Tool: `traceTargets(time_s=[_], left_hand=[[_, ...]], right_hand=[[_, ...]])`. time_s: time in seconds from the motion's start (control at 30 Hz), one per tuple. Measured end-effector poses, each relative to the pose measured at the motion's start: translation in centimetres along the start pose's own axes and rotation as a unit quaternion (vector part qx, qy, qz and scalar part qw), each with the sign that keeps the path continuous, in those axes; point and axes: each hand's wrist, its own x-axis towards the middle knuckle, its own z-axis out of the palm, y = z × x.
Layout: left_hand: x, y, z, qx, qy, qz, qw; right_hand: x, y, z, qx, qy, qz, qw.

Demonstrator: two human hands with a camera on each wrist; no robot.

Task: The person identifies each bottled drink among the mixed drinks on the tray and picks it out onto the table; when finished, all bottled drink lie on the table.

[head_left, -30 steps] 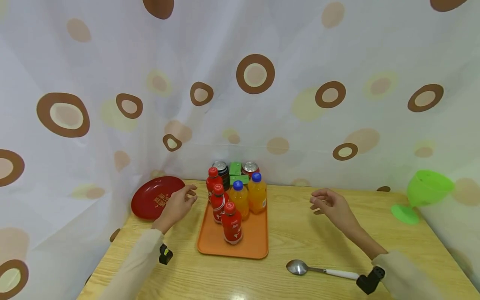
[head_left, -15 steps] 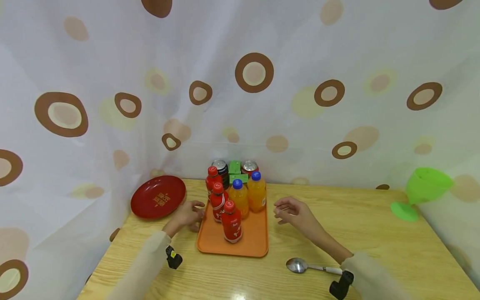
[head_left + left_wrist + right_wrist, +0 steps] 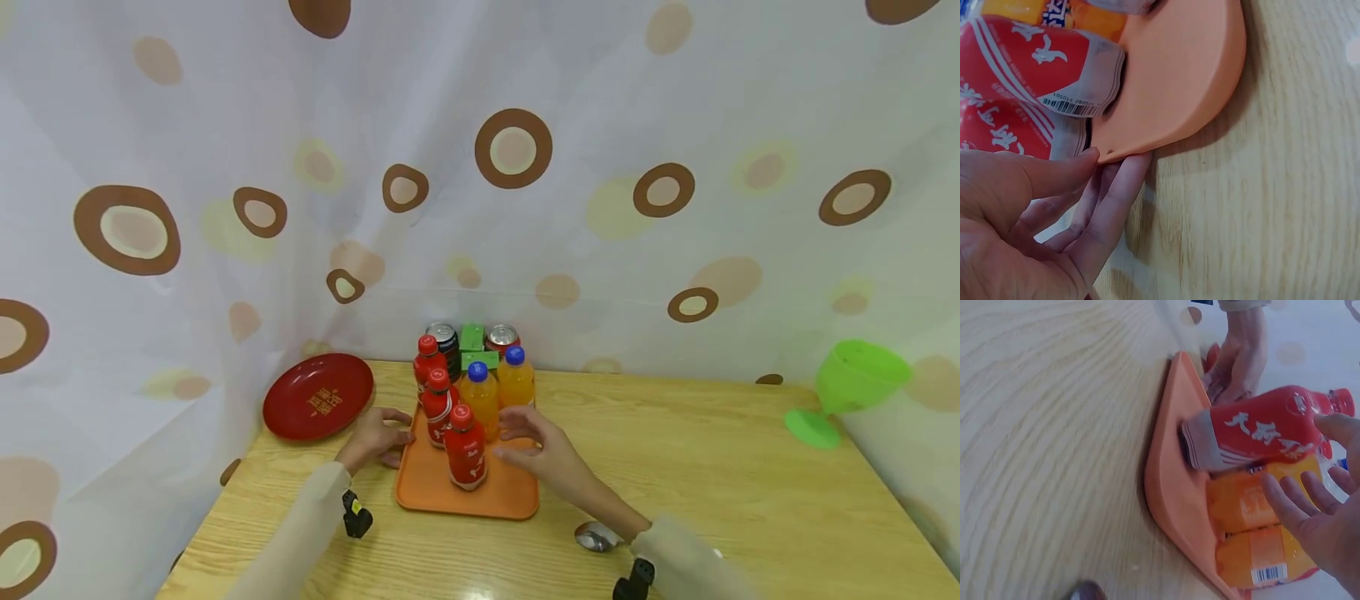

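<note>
My left hand pinches the left rim of an orange tray; in the left wrist view its thumb lies on the rim and its fingers are underneath. My right hand is over the tray's right side, fingers spread and holding nothing. In the right wrist view its thumb and fingers are beside the upper part of the front red bottle. Two more red-capped bottles, one of them a middle red bottle, stand behind it. Two orange-drink bottles with blue caps, including a nearer one, stand to their right.
A black can, small green boxes and a red can are at the back. A red plate lies left. The spoon is partly hidden by my right forearm. A green goblet stands far right.
My right hand has moved left from over the table to the front red bottle. The left hand has come forward and right from beside the plate and taken hold of the tray's rim.
</note>
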Motion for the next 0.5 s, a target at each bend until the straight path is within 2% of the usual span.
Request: traceTargets(time_s=[0.3,0.5], left_hand=[[0.3,0.3,-0.2,-0.010,-0.012,-0.019,0.9997],[0.2,0.4,-0.3,0.004,-0.011,-0.028,0.9995]], right_hand=[[1.0,0.6,3.5,0.017,0.022,0.019,0.999],[1.5,1.0,5.2,0.025,0.031,0.020,0.999]])
